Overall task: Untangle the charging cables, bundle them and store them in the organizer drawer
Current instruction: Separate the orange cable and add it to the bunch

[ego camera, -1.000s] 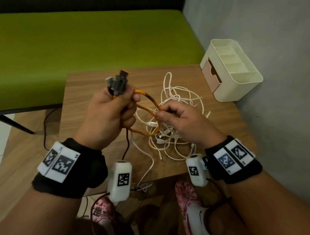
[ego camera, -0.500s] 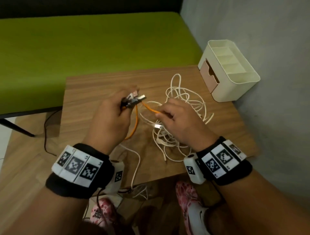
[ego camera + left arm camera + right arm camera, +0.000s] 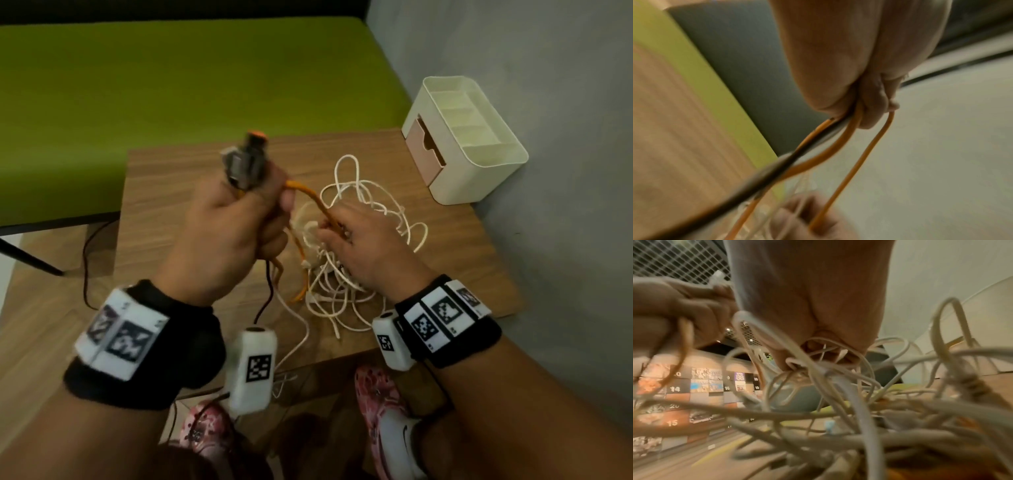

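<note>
My left hand (image 3: 236, 219) is raised above the wooden table (image 3: 178, 178) and grips loops of the orange cable (image 3: 310, 198), whose grey plugs (image 3: 245, 162) stick up past my fingers. In the left wrist view the orange cable (image 3: 838, 149) runs out of my curled fingers in loops. My right hand (image 3: 356, 246) pinches the orange cable where it meets the tangle of white cables (image 3: 363, 240) on the table. The right wrist view is filled by white cables (image 3: 818, 369) under my fingertips. The cream organizer (image 3: 479, 161) with its pink drawer (image 3: 424, 150) stands at the table's back right corner.
A green bench (image 3: 171, 85) lies behind the table. A grey wall (image 3: 548, 102) rises close on the right. A thin black cable (image 3: 267, 294) hangs from my left hand, and a white cable (image 3: 301, 339) trails over the table's front edge. My feet (image 3: 387, 428) are below.
My left hand has lifted again with the orange cable, plugs pointing up. My right hand has slid along the orange cable toward the white tangle.
</note>
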Demonstrator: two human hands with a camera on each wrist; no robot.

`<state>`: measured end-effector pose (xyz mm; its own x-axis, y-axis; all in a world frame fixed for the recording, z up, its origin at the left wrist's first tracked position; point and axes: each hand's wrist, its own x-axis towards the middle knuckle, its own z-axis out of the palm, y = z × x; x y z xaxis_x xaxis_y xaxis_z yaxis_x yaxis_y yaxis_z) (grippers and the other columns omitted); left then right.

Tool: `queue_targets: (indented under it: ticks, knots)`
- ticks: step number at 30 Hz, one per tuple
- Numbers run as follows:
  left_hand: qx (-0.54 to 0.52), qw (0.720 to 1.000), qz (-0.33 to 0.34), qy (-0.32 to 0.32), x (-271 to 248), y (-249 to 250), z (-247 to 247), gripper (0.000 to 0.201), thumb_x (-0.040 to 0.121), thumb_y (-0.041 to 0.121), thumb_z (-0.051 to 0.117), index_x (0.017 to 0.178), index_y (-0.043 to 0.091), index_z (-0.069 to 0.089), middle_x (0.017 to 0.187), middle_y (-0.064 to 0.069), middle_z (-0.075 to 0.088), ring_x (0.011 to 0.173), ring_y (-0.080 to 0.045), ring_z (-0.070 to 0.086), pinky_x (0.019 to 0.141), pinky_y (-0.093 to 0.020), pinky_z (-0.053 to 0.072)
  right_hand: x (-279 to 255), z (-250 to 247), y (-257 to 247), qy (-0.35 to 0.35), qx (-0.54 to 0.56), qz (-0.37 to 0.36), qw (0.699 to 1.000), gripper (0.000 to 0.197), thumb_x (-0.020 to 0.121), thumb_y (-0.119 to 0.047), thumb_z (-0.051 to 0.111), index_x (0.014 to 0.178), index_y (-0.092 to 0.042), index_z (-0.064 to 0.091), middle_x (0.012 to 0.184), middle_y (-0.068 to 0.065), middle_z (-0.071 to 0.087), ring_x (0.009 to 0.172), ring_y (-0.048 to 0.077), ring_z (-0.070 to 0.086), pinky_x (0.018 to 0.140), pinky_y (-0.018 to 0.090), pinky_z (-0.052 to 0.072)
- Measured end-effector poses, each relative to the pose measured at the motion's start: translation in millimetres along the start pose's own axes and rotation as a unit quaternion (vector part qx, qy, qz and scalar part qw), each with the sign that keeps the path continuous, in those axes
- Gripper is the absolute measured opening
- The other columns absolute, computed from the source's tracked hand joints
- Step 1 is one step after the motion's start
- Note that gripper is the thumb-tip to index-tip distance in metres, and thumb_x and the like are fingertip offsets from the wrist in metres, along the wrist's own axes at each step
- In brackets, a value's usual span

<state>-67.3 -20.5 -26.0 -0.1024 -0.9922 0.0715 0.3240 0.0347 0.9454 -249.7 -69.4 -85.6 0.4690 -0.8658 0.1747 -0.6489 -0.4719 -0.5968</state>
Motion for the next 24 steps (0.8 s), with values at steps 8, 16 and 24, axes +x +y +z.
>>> queue_targets:
  ticks: [8, 16, 24]
  knots:
    - [0.203, 0.967, -0.064, 0.140, 2.7, -6.3, -41.8, 0.030, 0.092, 0.033, 0.051, 0.066, 0.021, 0.059, 0.050, 0.004, 0.027, 0.040, -0.011, 0.022, 0.043, -0.026, 0.018, 0.6, -21.8, -4.7, -0.021, 0.179, 0.123, 0.976, 0.009, 0.089, -0.024, 0.071, 0.098, -0.022, 0.070, 0.091, -0.007, 0.068, 0.087, 0.010, 0.065, 0.079, 0.033, 0.056]
    - [0.529, 0.830, 0.094, 0.152, -4.3, -7.0, -16.7, 0.019, 0.093, 0.007, 0.052, 0.093, 0.020, 0.067, 0.081, 0.007, 0.060, 0.067, -0.005, 0.050, 0.062, -0.004, 0.034, 1.5, -12.2, -8.8, -0.009, 0.155, 0.063, 0.986, 0.008, 0.092, -0.020, 0.068, 0.099, -0.019, 0.072, 0.086, -0.012, 0.064, 0.080, 0.003, 0.059, 0.072, 0.017, 0.046]
    - [0.600, 0.795, 0.088, 0.006, 7.3, -37.2, -12.8, 0.013, 0.088, 0.010, 0.052, 0.096, 0.012, 0.063, 0.091, -0.006, 0.055, 0.082, -0.033, 0.054, 0.067, -0.042, 0.040, 0.9, -4.6, -10.9, 0.068, 0.100, -0.035, 0.992, 0.011, 0.092, -0.011, 0.065, 0.102, -0.009, 0.069, 0.089, -0.010, 0.056, 0.081, 0.009, 0.056, 0.072, 0.018, 0.043]
